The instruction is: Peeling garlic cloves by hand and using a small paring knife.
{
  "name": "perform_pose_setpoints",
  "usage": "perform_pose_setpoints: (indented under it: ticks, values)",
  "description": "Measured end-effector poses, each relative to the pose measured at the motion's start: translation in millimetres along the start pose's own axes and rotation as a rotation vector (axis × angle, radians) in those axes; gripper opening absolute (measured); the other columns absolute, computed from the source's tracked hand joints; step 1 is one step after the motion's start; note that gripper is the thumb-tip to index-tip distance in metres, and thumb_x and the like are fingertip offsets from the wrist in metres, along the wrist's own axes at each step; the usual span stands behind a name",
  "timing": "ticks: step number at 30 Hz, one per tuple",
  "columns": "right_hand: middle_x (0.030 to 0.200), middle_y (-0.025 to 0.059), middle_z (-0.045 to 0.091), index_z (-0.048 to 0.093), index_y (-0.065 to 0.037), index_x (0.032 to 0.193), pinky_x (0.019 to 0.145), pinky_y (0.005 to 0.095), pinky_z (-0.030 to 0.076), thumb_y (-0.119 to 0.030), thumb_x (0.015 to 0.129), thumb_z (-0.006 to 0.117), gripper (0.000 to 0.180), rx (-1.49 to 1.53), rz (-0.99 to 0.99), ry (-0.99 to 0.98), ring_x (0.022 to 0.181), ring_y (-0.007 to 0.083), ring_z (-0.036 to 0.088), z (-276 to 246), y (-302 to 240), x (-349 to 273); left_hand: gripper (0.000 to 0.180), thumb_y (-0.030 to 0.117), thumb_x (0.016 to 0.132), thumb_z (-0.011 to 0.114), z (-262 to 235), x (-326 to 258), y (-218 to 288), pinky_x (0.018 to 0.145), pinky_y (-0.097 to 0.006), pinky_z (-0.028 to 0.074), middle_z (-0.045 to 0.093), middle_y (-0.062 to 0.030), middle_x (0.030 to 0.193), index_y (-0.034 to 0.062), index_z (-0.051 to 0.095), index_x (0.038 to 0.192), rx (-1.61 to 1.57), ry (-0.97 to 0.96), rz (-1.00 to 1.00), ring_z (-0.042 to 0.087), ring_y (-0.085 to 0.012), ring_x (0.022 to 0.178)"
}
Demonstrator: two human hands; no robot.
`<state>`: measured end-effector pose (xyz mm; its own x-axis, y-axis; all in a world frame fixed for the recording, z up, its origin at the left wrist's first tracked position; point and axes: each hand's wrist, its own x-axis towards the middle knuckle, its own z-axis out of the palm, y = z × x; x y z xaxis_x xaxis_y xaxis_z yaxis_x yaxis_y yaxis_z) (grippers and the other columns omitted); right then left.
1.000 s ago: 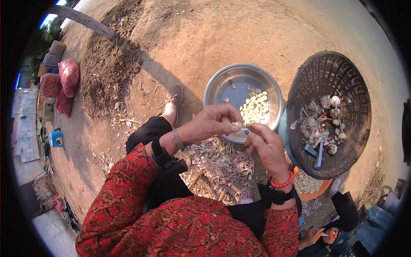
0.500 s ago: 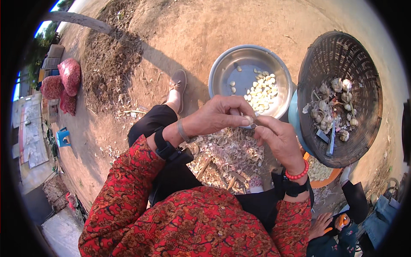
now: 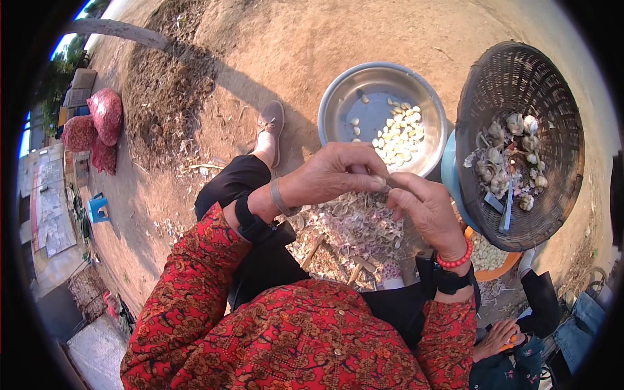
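My left hand (image 3: 335, 172) pinches a pale garlic clove (image 3: 377, 182) between thumb and fingertips. Against it, the closed fingers of my right hand (image 3: 426, 209) meet the clove's right side; what they grip is too small to make out. Just beyond both hands stands a wide metal basin (image 3: 380, 83), with peeled garlic cloves (image 3: 402, 133) gathered mostly at its right. To its right, a tilted dark wicker basket (image 3: 478, 84) holds unpeeled garlic bulbs (image 3: 497, 159) and a blue-grey, blade-like strip (image 3: 506, 211).
Loose garlic skins (image 3: 361, 224) cover the ground beneath my hands. An orange tub (image 3: 497, 272) of cloves sits under the basket, beside a co-worker's hands (image 3: 497, 339) at lower right. Red mesh sacks (image 3: 104, 117) and a blue stool (image 3: 98, 208) are far left.
The view has shifted slightly. My hands stay together at the clove, with the fingers slightly rearranged. The co-worker's hands have come closer together.
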<state>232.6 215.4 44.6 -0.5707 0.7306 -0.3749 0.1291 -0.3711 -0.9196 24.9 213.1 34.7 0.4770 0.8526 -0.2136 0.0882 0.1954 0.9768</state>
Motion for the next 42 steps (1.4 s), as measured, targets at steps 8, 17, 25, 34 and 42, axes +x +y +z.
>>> perform_pose_setpoints:
  ticks: [8, 17, 25, 34, 42]
  values:
    - [0.063, 0.0012, 0.055, 0.060, 0.002, 0.098, 0.048, 0.0184, 0.040, -0.011, 0.085, 0.053, 0.019, 0.026, 0.003, 0.004, 0.053, 0.0046, 0.049, 2, 4, 1, 0.013, 0.007, 0.080, 0.062, -1, -2, 2, 0.058, -0.017, 0.039, 0.053, 0.0013, 0.079, 0.0028, 0.061, 0.092, -0.257, -0.044, -0.154, 0.049, -0.0036, 0.067]
    - [0.063, 0.0014, 0.055, 0.060, 0.003, 0.096, 0.046, 0.0183, 0.040, -0.011, 0.086, 0.052, 0.018, 0.069, 0.023, 0.096, 0.052, 0.0059, 0.050, 4, 6, 5, 0.018, 0.009, 0.077, 0.065, 5, 0, -1, 0.056, -0.017, 0.037, 0.049, 0.0029, 0.080, 0.0029, 0.059, 0.093, 0.081, 0.116, 0.015, 0.045, -0.0026, 0.064]
    - [0.064, 0.0020, 0.055, 0.059, 0.003, 0.096, 0.047, 0.0184, 0.041, -0.009, 0.086, 0.052, 0.018, 0.176, 0.029, 0.102, 0.052, 0.0063, 0.050, 5, 5, 5, 0.015, 0.016, 0.084, 0.058, 4, 2, 1, 0.057, -0.017, 0.038, 0.053, 0.0014, 0.080, 0.0041, 0.059, 0.094, -0.263, 0.055, -0.223, 0.045, -0.0022, 0.064]
    - [0.065, 0.0016, 0.056, 0.060, 0.003, 0.097, 0.048, 0.0181, 0.041, -0.008, 0.085, 0.053, 0.018, 0.125, 0.034, 0.016, 0.052, 0.0060, 0.050, 4, 5, 2, 0.019, 0.020, 0.089, 0.050, 0, 2, -8, 0.056, -0.016, 0.039, 0.060, -0.0023, 0.084, 0.0055, 0.055, 0.099, -0.620, 0.133, -0.267, 0.048, -0.0039, 0.065]
    - [0.064, 0.0068, 0.055, 0.059, 0.000, 0.098, 0.050, 0.0239, 0.042, -0.010, 0.081, 0.056, 0.020, -0.264, -0.071, -0.124, 0.052, 0.0074, 0.052, 13, 18, 3, 0.016, 0.017, 0.087, 0.051, -5, 1, -9, 0.060, -0.018, 0.041, 0.060, -0.0030, 0.085, 0.0040, 0.056, 0.096, -0.509, 0.154, -0.354, 0.049, -0.0055, 0.064]
